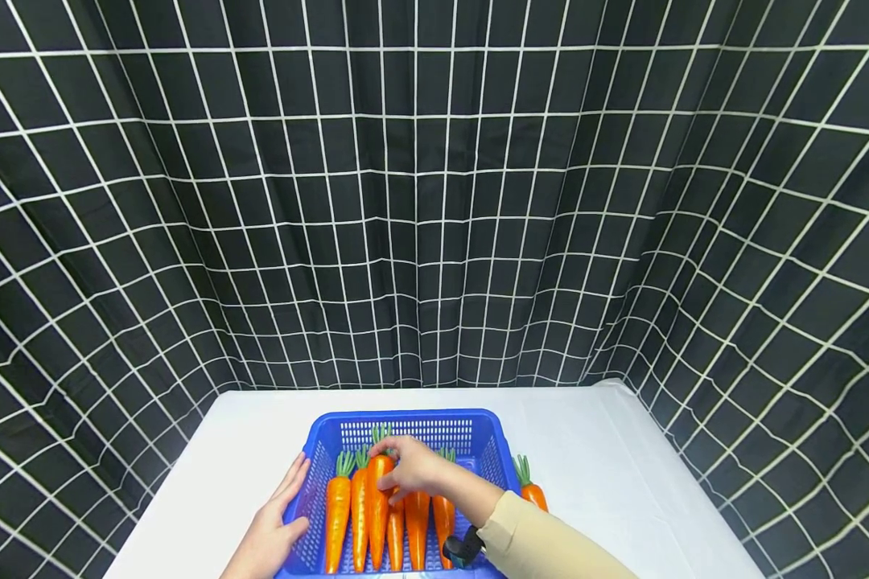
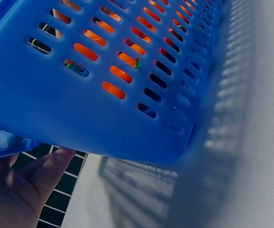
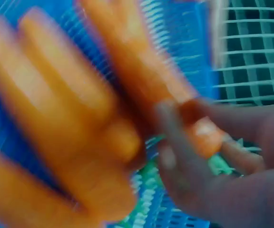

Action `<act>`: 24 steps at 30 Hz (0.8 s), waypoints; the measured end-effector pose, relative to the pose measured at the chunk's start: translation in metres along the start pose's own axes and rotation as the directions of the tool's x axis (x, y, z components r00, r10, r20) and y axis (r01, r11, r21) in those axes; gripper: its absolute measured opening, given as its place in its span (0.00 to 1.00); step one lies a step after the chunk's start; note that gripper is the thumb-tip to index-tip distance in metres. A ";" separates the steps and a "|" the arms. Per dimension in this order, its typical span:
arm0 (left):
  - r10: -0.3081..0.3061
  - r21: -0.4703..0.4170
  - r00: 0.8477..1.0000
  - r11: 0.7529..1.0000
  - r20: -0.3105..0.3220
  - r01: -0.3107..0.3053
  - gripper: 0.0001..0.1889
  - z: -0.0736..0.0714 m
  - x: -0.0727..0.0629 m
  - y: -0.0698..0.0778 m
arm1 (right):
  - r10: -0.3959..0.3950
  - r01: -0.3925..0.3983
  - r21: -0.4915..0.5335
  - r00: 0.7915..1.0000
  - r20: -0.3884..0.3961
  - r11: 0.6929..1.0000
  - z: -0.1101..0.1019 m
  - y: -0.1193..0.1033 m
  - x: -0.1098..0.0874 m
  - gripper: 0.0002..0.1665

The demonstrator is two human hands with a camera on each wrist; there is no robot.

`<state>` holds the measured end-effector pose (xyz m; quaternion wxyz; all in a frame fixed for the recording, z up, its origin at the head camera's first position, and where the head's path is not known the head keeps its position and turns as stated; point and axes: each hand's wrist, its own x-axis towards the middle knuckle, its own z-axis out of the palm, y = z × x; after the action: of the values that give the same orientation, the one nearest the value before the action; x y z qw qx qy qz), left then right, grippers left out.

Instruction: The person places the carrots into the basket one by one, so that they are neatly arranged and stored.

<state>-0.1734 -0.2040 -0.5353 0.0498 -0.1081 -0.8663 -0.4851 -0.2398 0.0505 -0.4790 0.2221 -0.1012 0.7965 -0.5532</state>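
A blue plastic basket (image 1: 420, 416) holds several orange carrots with green stem tops, lying side by side. My right hand (image 1: 413, 465) reaches over the basket from the right and holds one carrot (image 1: 378, 515) near its leafy end, thumb on one side and fingers on the other. The right wrist view is blurred, but the fingers touch the held carrot (image 3: 141, 61) just below its green top. My left hand (image 1: 271, 523) rests against the basket's left rim with its fingers fairly straight. The left wrist view shows the left hand (image 2: 23, 190) beside the basket's slotted outer wall (image 2: 80, 118).
Another carrot (image 1: 533, 492) lies outside the basket on the right, partly hidden by the right arm. The basket stands on a white-covered table (image 1: 586, 450). Black curtains with a white grid (image 1: 420, 201) enclose the back and sides.
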 end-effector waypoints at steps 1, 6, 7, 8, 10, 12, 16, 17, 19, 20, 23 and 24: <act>0.000 -0.002 1.000 1.000 -0.001 0.000 0.44 0.000 0.000 0.000 | -0.002 0.002 -0.015 1.000 0.002 1.000 0.000 0.001 0.000 0.25; 0.007 -0.009 1.000 1.000 0.000 -0.007 0.45 0.000 0.000 0.000 | -0.006 0.006 -0.058 1.000 0.006 0.998 0.003 0.004 -0.001 0.25; 0.009 -0.009 1.000 1.000 -0.001 -0.009 0.45 0.000 0.000 -0.001 | -0.007 0.007 -0.057 1.000 0.008 0.998 0.003 0.004 -0.001 0.25; 0.010 -0.008 1.000 1.000 -0.001 -0.010 0.45 0.000 0.000 -0.001 | -0.005 0.006 -0.052 1.000 0.009 0.999 0.003 0.004 -0.001 0.25; 0.011 -0.010 1.000 1.000 -0.003 -0.011 0.44 0.000 -0.001 -0.001 | -0.006 0.006 -0.042 1.000 0.008 0.999 0.003 0.004 -0.002 0.25; 0.015 -0.012 1.000 1.000 -0.006 -0.015 0.44 0.000 -0.001 -0.002 | -0.007 0.008 -0.040 1.000 0.009 0.999 0.002 0.004 -0.002 0.26; 0.012 -0.008 1.000 1.000 -0.008 -0.012 0.44 0.001 -0.002 -0.002 | -0.008 0.008 -0.042 1.000 0.011 0.999 -0.001 0.002 -0.004 0.28; 0.011 -0.004 1.000 1.000 -0.007 -0.011 0.44 0.001 -0.003 -0.001 | -0.009 0.009 -0.045 1.000 0.012 0.999 -0.002 0.001 -0.005 0.29; 0.005 -0.002 1.000 1.000 -0.005 -0.005 0.44 0.000 -0.003 0.000 | -0.012 0.013 -0.046 1.000 0.016 0.999 -0.006 0.001 -0.006 0.30; 0.003 -0.001 1.000 1.000 -0.003 -0.003 0.44 0.000 -0.002 0.001 | -0.016 0.016 -0.048 1.000 0.016 0.999 -0.007 0.001 -0.006 0.30; 0.001 -0.003 1.000 1.000 0.001 -0.001 0.44 0.000 -0.002 0.002 | -0.026 0.027 -0.065 1.000 0.010 0.998 -0.012 -0.001 -0.008 0.28; 0.002 -0.005 1.000 1.000 0.002 -0.002 0.44 0.000 -0.001 0.002 | -0.030 0.030 -0.070 1.000 0.006 0.997 -0.014 -0.003 -0.009 0.28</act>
<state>-0.1715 -0.2031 -0.5337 0.0493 -0.1096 -0.8651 -0.4870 -0.2387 0.0648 -0.4704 0.2122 -0.1223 0.8134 -0.5277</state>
